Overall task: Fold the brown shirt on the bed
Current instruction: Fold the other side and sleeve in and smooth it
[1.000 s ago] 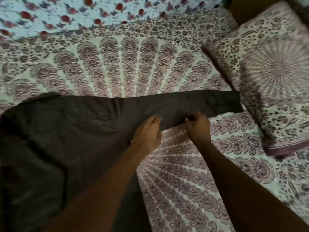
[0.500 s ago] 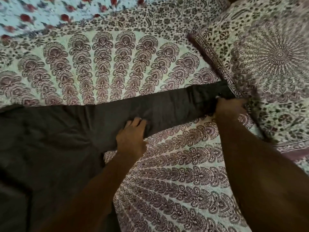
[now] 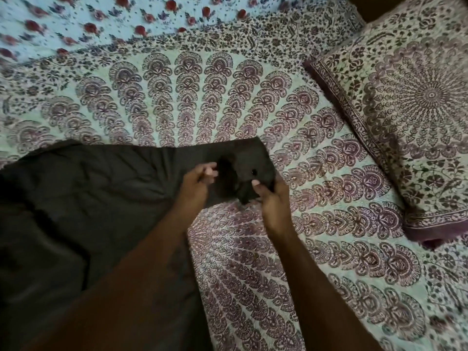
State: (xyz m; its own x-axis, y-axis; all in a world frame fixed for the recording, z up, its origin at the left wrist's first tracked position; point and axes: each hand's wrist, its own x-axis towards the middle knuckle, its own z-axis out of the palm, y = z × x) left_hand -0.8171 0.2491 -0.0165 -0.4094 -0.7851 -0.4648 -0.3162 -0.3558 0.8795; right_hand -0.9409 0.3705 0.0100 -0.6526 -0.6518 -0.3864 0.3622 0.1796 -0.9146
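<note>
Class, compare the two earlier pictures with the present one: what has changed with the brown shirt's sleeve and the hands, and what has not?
The right hand gripped the brown shirt's long sleeve at its cuff and carried it left, doubling it back toward the left hand, which stayed on the sleeve. The shirt's body, patterned bedsheet and pillow stayed put.

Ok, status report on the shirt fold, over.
Right hand grips the sleeve end, folded back toward the body. Left hand on the sleeve, grip blurred. Brown shirt spread on the bedsheet. Pillow off right, clear.
</note>
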